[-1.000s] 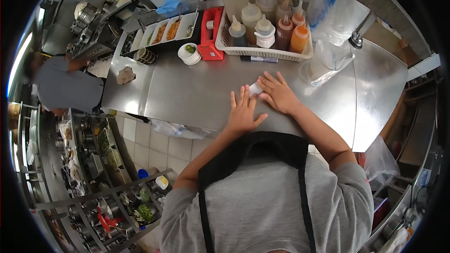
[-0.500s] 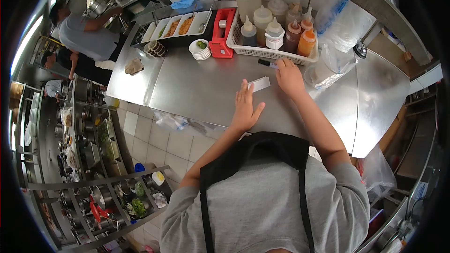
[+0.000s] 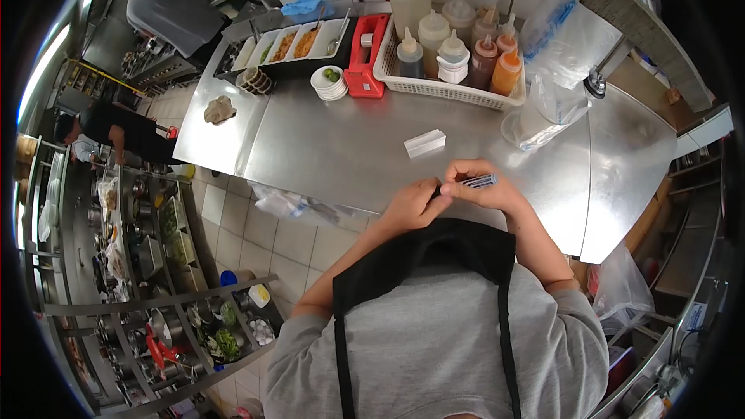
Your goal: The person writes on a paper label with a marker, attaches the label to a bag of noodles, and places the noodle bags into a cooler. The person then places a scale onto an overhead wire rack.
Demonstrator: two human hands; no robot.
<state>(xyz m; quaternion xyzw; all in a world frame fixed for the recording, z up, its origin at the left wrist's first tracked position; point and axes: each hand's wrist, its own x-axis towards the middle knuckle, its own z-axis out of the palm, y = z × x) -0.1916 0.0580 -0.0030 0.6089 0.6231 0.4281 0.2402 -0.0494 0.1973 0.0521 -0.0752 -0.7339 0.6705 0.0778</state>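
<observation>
At the near edge of the steel counter [image 3: 334,140], the right hand [image 3: 492,191] is gripping a marker [image 3: 479,181] and the left hand [image 3: 415,206] is pinching its dark end; whether the cap is coming off cannot be told. Farther in, a white paper strip [image 3: 425,143] is lying already creased, the marker not yet touching it, while a basket [image 3: 446,91] of bottles is standing beyond.

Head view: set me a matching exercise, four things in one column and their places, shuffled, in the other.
1. marker
2. white paper strip
3. squeeze bottles
4. green fruits

A. in the basket
B. on the stacked white dishes
C. held by the left hand and right hand
D. on the steel counter

Pairs: 1-C; 2-D; 3-A; 4-B
</observation>
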